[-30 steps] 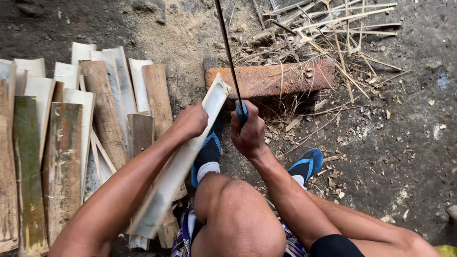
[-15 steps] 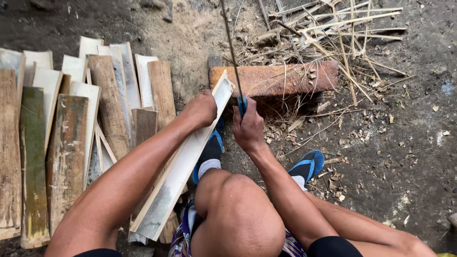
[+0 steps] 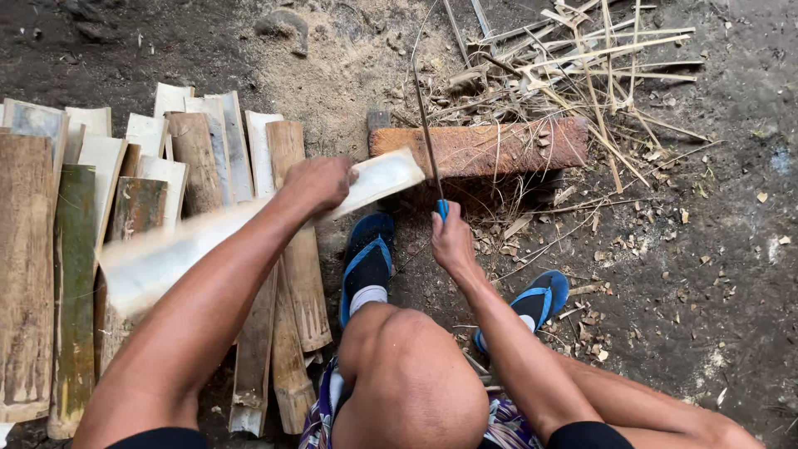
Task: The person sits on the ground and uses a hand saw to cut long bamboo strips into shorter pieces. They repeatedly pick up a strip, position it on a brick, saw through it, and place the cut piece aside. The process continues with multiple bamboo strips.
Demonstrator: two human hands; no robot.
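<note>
Blurring in motion, the bamboo slat [image 3: 249, 229] sits in the left hand [image 3: 317, 183]'s grip; right hand [image 3: 453, 245] clenches a thin blade [image 3: 426, 133].

Bare dirt [image 3: 731, 274] right open; slat stack [image 3: 75, 249] blocks left.

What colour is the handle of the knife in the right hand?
Blue, seen in the head view: the knife handle shows just above the right hand.

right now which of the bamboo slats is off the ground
The pale bamboo slat gripped in the left hand. Its far end points toward the wooden block, while the other slats lie flat on the dirt.
</note>
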